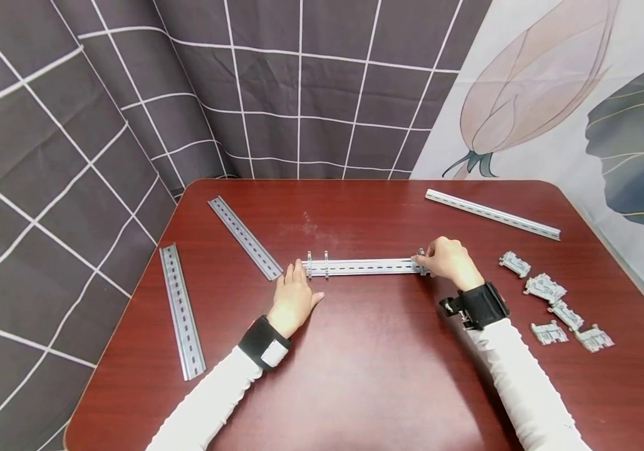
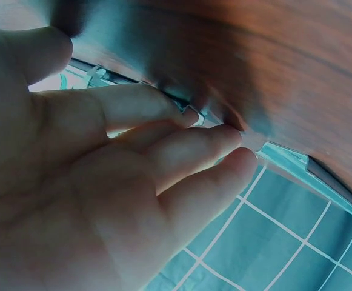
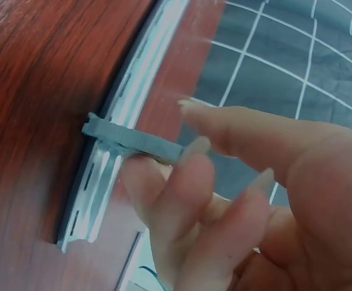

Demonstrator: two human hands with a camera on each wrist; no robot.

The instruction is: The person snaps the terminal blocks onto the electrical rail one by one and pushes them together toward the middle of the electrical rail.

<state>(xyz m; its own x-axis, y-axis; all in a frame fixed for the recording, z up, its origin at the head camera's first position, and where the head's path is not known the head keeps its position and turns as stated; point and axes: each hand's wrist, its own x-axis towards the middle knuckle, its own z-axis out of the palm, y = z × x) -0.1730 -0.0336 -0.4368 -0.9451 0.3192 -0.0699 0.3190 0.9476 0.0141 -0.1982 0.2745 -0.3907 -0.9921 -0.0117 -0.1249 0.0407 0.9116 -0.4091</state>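
A slotted metal DIN rail point(image 1: 364, 267) lies crosswise in the middle of the table, with two thin terminal blocks point(image 1: 326, 265) standing across it near its left end. My left hand point(image 1: 292, 300) rests at that end, fingers extended and touching the rail; the left wrist view shows its fingers nearly straight. At the opposite end, my right hand point(image 1: 448, 260) holds another thin grey terminal block point(image 3: 133, 137) between curled fingers. This block sits across the rail, partly hidden by the fingers in the head view.
Two more DIN rails lie on the left, one slanted point(image 1: 245, 238) and one near the table edge point(image 1: 182, 313). Another rail point(image 1: 493, 215) is at the back right. Several loose terminal blocks point(image 1: 545, 288) lie right of my right wrist. Grey gridded cloth point(image 1: 265, 88) hangs behind the table.
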